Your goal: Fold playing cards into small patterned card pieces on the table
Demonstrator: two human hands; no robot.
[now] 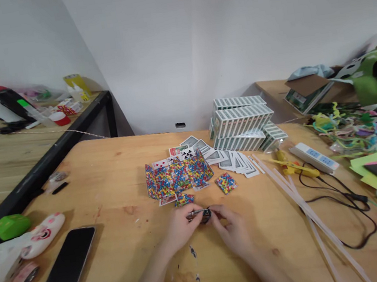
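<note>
Both my hands meet low in the middle of the wooden table (114,171). My left hand (180,228) and my right hand (231,229) are closed in pinches on one small dark object (202,215) held between them; I cannot make out what it is. Just beyond stands a box (179,177) built from playing cards and covered in a multicoloured pattern. Two small patterned pieces (225,182) lie in front of it.
Loose playing cards (234,160) and stacked card packs (243,125) lie behind. To the right are glue sticks (306,208), a yellow glue gun (295,168), a power strip (314,157) with a black cable, and coloured paper. A phone (61,275) and tape lie left.
</note>
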